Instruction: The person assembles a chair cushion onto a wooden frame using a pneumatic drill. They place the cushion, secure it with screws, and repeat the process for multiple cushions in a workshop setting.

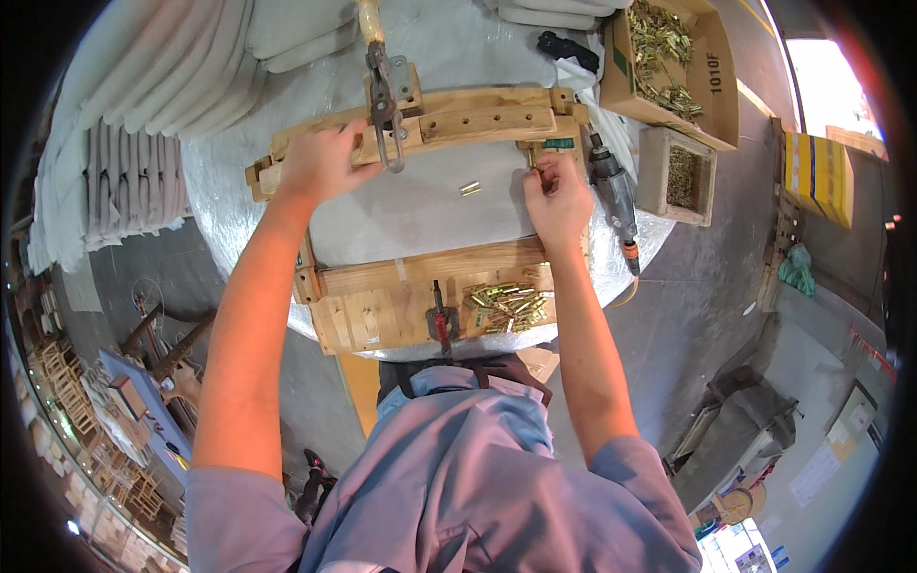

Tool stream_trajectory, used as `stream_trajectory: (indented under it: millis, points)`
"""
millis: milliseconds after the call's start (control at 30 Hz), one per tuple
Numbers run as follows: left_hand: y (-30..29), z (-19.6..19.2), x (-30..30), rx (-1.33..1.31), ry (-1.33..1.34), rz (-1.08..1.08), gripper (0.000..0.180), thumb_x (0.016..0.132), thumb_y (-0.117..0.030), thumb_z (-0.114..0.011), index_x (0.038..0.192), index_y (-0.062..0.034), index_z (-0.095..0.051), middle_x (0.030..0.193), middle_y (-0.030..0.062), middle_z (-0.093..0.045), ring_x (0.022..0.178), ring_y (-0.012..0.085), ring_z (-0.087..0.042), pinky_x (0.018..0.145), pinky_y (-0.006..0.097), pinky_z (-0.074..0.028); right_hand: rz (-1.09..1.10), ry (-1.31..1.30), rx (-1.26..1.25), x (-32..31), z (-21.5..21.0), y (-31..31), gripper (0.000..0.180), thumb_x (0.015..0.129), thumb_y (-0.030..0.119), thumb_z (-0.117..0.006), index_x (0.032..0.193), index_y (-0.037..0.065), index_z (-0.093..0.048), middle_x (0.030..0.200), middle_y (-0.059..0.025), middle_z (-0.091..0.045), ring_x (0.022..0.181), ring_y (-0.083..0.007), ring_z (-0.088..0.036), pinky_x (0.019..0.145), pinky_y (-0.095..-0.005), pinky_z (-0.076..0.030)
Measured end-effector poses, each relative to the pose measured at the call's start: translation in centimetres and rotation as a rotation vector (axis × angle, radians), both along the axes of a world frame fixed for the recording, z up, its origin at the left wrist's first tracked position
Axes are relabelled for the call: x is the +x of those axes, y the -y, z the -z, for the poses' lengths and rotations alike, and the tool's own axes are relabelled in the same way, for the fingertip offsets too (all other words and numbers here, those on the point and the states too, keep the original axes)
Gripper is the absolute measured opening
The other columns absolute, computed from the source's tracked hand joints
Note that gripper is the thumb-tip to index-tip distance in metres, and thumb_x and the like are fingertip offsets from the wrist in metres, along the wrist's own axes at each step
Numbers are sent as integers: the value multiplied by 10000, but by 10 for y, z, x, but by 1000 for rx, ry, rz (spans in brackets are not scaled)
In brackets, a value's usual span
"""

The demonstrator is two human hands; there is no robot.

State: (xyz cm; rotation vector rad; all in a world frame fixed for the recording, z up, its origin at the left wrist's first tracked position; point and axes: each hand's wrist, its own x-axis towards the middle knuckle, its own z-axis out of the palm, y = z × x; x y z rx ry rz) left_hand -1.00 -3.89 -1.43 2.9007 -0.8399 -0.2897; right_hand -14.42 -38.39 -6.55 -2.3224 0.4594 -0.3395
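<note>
My left hand [323, 164] grips the far wooden rail [468, 123] of a jig near its left end, fingers over the wood and thumb on the near side. At the far right corner, my right hand [558, 196] pinches a small brass-coloured metal fitting [533, 153] against the frame. Between the hands lies a grey padded panel [420, 205], with a loose brass-coloured fitting [469, 189] on top of it. A toggle clamp [384, 100] reaches over the far rail, just right of my left hand. My fingertips partly hide the pinched fitting.
A power screwdriver [613, 196] lies right of the jig. Several fittings [506, 306] are heaped on the near board beside a red-handled clamp [440, 323]. A cardboard box [721, 81] and a smaller bin [709, 196] hold hardware. Stacked grey cushions [162, 72] stand at far left.
</note>
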Motion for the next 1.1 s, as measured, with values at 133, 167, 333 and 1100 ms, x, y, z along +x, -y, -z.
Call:
stream_trajectory:
  millis: [133,167,333,1100]
  points:
    - [2,0,-2,44,-26,-40,665,805,-538,-869,1294,-135,-669,844,39,-780,752,288,-757,651,416,-596,-12,-36,-65,2,-7,-5,152,895,254,-802,999,186,-714,760,-23,-674,661,-236,-674,610,-396,-521]
    - [4,-1,-2,28,-27,-51,673,804,-544,-869,1301,-137,-669,862,45,-780,762,293,-756,671,422,-596,-4,-47,-75,2,-7,-4,150,901,264,-797,1002,191,-714,763,-20,-675,667,-243,-678,609,-403,-522]
    - [9,-5,-12,-50,63,-88,741,814,-618,-862,1259,-64,-650,1069,145,-725,1026,356,-693,887,469,-556,8,-29,-106,3,-2,-3,182,930,325,-788,1022,185,-717,729,-30,-672,657,-267,-678,594,-433,-507]
    - [72,12,-119,-489,-27,-309,88,990,-246,-731,1005,-172,-776,1014,7,-711,901,278,-712,791,413,-561,24,-76,22,-2,-12,-2,225,931,266,-717,1128,178,-652,846,-73,-762,803,-336,-744,727,-484,-566]
